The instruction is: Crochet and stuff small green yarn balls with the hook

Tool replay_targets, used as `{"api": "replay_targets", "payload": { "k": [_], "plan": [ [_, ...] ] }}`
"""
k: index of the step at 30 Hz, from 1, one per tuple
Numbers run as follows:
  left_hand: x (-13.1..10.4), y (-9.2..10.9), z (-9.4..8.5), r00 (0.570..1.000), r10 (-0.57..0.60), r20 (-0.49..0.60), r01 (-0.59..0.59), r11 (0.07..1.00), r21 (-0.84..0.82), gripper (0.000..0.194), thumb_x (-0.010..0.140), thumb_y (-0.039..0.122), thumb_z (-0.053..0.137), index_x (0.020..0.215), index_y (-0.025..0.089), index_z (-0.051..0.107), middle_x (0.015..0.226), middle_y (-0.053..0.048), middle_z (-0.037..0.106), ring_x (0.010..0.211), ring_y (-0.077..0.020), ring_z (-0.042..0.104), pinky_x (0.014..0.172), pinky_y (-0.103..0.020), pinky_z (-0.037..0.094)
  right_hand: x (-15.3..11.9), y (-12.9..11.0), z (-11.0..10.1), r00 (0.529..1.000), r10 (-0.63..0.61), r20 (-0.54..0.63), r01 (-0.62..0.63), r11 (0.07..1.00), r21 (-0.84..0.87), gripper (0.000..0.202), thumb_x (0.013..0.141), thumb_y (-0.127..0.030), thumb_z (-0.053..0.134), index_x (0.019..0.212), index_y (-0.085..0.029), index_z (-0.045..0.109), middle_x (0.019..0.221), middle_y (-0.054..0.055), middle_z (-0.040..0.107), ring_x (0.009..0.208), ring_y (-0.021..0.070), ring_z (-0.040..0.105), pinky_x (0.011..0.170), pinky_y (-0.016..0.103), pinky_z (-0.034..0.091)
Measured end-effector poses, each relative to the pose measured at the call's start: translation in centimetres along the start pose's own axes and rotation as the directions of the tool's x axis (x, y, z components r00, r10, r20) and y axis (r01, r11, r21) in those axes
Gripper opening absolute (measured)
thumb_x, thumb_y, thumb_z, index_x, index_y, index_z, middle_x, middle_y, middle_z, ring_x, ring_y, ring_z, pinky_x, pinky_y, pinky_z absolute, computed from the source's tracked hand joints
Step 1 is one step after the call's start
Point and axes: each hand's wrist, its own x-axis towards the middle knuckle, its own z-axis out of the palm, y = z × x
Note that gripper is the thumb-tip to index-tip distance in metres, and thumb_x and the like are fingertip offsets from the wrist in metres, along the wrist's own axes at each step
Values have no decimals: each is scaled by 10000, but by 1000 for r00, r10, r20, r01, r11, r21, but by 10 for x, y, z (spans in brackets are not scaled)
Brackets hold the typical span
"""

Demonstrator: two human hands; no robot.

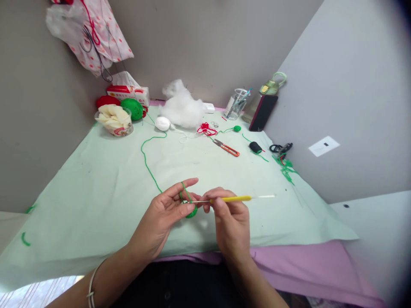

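My left hand (163,214) pinches a small green crocheted piece (192,212) between thumb and fingers, its index finger stretched out with green yarn looped over it. The yellow-handled crochet hook (231,199) is gripped in my right hand (231,218), and its thin metal tip points left, touching the top of the green piece. From my left hand the green yarn (147,164) runs up across the cloth toward the green ball (132,109) at the back left. The exact loop on the hook tip is too small to make out.
Behind lie white stuffing (183,107), a white yarn ball (162,124), red yarn (207,129) and orange-handled snips (227,148). A tub (115,126) and tissue box (141,95) stand back left. A jar (236,105), phone (263,113) and dark spool (255,147) are at right.
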Motion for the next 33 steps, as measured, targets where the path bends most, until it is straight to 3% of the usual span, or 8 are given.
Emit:
{"api": "replay_targets", "payload": {
  "k": [2,4,6,7,10,13,17,33],
  "plan": [
    [0,-3,3,999,18,-34,-18,1000,11,469,778,263,874,1233,279,765,896,-9,728,953,-172,647,944,-301,476,-5,1,2,982,-187,41,191,949,-251,180,966,-183,643,1007,-273,794,876,39,714,767,164,681,684,313,590],
    [0,-5,5,999,-3,-48,1,999,-37,500,769,284,885,1252,269,754,885,-3,721,897,-149,630,886,-271,478,-10,3,2,910,-391,138,406,772,-489,288,929,-105,657,1077,-310,795,938,53,716,844,193,701,708,337,605],
    [-1,-4,5,997,-70,-26,67,992,-110,515,768,294,886,1262,249,748,882,0,715,845,-129,619,838,-250,474,-12,4,-1,844,-489,219,515,630,-581,368,905,-74,667,1131,-339,785,985,60,723,879,212,708,704,350,609],
    [-1,-3,4,994,-109,-6,108,985,-136,508,772,292,881,1259,238,750,879,-3,715,833,-127,620,826,-248,470,-12,3,-4,847,-483,224,516,641,-569,374,909,-77,660,1150,-338,777,989,61,725,879,216,707,695,353,607],
    [0,4,-2,983,-177,52,183,974,-133,451,795,291,858,1231,219,766,898,-32,741,905,-168,655,862,-279,462,-7,-2,-10,935,-345,88,351,856,-380,290,961,-114,607,1118,-297,768,909,52,717,792,193,672,651,341,569],
    [-1,6,-3,997,-72,-9,72,997,-30,407,791,284,857,1190,239,788,858,-24,722,1000,-220,656,914,-320,448,-1,-5,-9,986,-164,-25,160,980,-121,184,988,-188,604,999,-263,772,824,31,684,704,165,620,629,324,518],
    [0,3,0,989,110,-102,-102,991,82,412,787,284,864,1192,296,790,852,0,688,1045,-224,624,975,-338,430,3,-1,-2,999,-27,-45,30,998,47,157,986,-264,630,975,-238,784,844,24,657,656,133,604,631,311,495],
    [1,4,-7,998,-7,57,-1,992,128,361,842,338,816,1199,291,786,903,-22,699,853,-157,585,807,-290,434,7,-11,-14,1000,-4,4,3,993,117,214,983,-245,605,851,-200,768,760,30,620,610,128,557,540,271,461]
  ]
}}
